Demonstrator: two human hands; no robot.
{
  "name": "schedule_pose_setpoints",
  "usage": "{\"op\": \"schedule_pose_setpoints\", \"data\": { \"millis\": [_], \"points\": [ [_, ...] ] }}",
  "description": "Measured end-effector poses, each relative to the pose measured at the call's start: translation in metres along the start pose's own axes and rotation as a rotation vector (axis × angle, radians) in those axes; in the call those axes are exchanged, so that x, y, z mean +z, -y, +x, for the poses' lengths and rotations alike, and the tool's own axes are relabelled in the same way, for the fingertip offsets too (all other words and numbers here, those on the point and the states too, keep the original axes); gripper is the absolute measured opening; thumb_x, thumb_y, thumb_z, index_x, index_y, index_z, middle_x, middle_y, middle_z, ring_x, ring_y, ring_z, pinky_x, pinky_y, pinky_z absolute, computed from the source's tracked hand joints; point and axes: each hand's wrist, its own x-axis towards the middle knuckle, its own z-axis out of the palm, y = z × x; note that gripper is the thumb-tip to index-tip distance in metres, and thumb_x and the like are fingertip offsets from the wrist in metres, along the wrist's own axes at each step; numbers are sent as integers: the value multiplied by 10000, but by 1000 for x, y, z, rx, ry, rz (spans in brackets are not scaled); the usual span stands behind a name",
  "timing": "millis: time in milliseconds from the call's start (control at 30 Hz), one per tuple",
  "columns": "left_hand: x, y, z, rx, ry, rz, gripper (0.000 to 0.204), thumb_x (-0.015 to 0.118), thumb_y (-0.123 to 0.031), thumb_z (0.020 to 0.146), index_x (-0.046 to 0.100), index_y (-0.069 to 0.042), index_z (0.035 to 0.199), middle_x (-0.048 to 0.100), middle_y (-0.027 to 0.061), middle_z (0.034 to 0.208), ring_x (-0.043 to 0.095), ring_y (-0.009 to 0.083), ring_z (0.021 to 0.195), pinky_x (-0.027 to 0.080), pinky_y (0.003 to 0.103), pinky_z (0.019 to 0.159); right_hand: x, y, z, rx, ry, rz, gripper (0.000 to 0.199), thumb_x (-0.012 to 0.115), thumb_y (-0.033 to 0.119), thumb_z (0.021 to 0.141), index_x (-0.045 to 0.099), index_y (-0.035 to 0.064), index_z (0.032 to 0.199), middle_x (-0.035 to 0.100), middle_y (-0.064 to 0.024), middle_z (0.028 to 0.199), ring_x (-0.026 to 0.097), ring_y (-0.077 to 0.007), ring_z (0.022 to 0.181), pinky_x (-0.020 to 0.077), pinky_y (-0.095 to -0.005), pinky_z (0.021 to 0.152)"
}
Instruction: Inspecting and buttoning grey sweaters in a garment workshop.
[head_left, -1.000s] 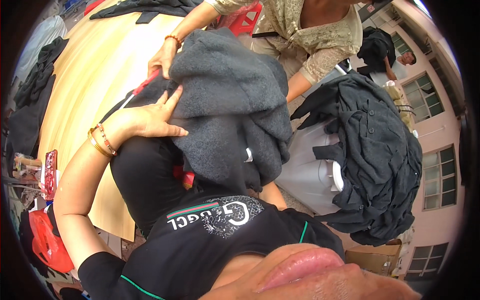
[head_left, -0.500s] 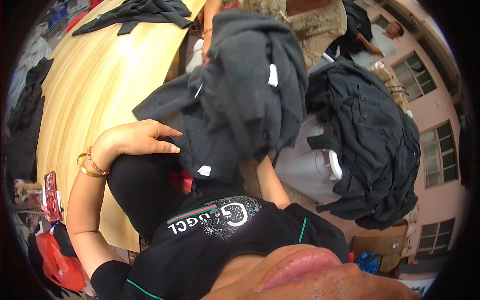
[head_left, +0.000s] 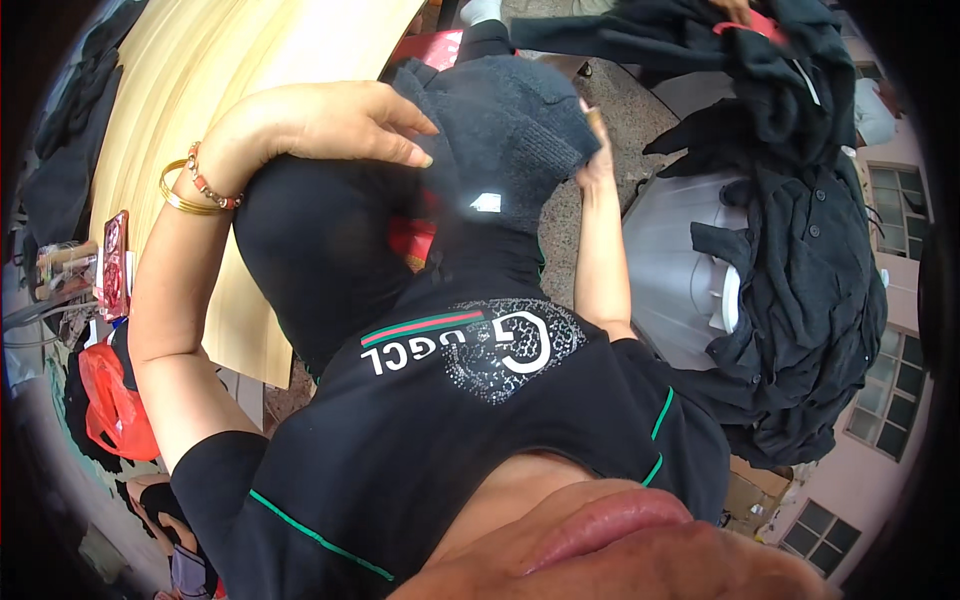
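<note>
A dark grey knitted garment (head_left: 510, 115) lies bunched over my lap, with a ribbed edge toward the right and a small white label (head_left: 487, 203) near its lower side. My left hand (head_left: 340, 125) rests above my raised knee at the garment's left edge. Its thumb and forefinger are apart, and nothing shows between them. At the garment's right edge, my right hand (head_left: 597, 155) grips the knit, its fingers partly hidden by the cloth. A brownish band circles one of its fingers.
A pale wooden table (head_left: 190, 130) stands at left. To the right, a pile of dark buttoned garments (head_left: 810, 290) hangs over a grey plastic bin (head_left: 665, 260). Another person's hand (head_left: 735, 8) is at dark clothing at upper right. A red bag (head_left: 118, 400) hangs at lower left.
The lifted garment has come down onto my lap in a smaller bundle. My right hand, formerly hidden behind it, now shows at its right edge. Dark clothing now appears at upper right.
</note>
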Motion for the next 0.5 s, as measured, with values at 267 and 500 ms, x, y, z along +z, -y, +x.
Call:
{"op": "schedule_pose_setpoints", "data": {
  "millis": [267,500],
  "points": [
    [-7,-7,1,-10,65,73,517,672,-322,939,586,6,1330,643,209,1282,604,317,1217,454,362,1042,22,-4,-16,-148,49,-765,789,857,168,682,498,-14,1361,608,-117,1253,582,-194,1121,491,-325,953],
    [-5,-9,-3,-4,27,-29,514,651,-334,952,594,38,1301,667,222,1223,638,311,1151,473,352,1005,42,7,-45,127,-108,142,613,734,87,779,530,-23,1346,649,-146,1217,640,-278,1104,508,-395,993]
  ]
}}
